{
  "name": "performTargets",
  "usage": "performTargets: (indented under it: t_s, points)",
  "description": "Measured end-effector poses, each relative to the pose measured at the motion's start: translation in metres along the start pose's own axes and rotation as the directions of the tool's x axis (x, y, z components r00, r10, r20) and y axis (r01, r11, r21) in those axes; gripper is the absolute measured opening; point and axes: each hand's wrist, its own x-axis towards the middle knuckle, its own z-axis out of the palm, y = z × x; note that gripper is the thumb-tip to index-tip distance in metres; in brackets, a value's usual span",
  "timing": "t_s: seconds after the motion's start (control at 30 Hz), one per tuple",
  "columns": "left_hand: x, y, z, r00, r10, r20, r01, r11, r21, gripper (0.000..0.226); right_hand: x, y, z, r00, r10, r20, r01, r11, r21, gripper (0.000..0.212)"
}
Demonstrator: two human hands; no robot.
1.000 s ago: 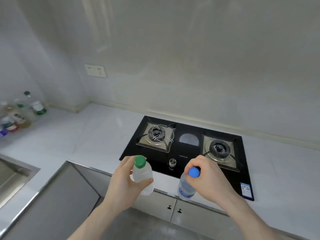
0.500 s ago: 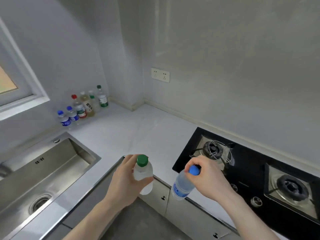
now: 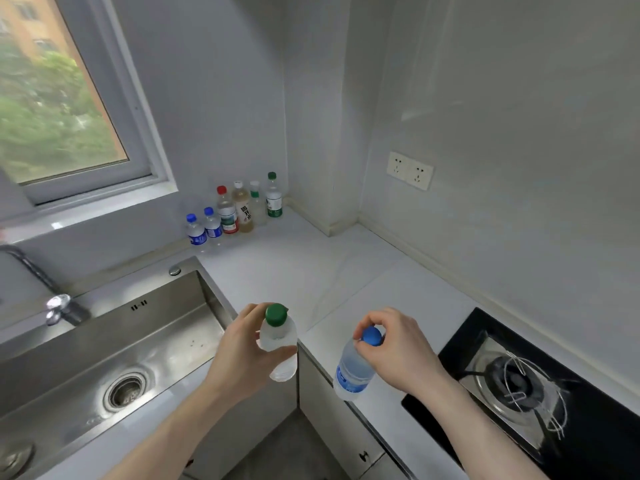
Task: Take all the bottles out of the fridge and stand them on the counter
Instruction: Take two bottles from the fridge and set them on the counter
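A bottle in each of my hands, held over the counter's front edge beside the sink.

Head view: my left hand (image 3: 242, 355) wraps the green-capped bottle (image 3: 278, 341), upright, label not readable. My right hand (image 3: 394, 351) pinches the blue cap of the blue-labelled bottle (image 3: 353, 368), which hangs cap up, base tilted toward the sink (image 3: 114, 348); its print is too small to read. Beyond the sink, six bottles (image 3: 239, 211) stand along the wall on the counter (image 3: 311, 271); one carries Chinese characters.
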Motion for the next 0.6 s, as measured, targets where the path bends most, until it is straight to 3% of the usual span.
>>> performTargets:
  t_s: [0.3, 0.6]
  points:
    - [0.077, -0.028, -0.022, 0.982, -0.104, -0.156, 0.122, 0.986, 0.116, 0.062, 0.119, -0.012, 0.007, 0.986, -0.134, 0.096, 0.134, 0.991, 0.001, 0.016]
    - [0.148, -0.073, -0.056, 0.942, -0.215, -0.258, 0.248, 0.963, 0.103, 0.056, 0.218, -0.038, 0.037, 0.971, -0.167, 0.169, 0.173, 0.985, -0.019, 0.014]
